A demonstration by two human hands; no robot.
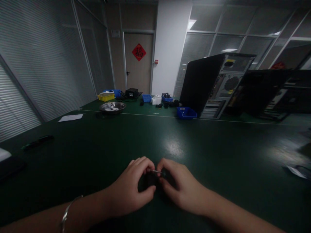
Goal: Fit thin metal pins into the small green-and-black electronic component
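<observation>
right hand at near middle of table, fingers pinching small thin piece; left hand just beside, fingers curled at piece's left end, cannot tell if gripping. metal bowl far left.

On my feed, the grip holds a silvery piece above a dark green tabletop; beyond it, blue bin, yellow tray, red diamond sign (black character).
</observation>
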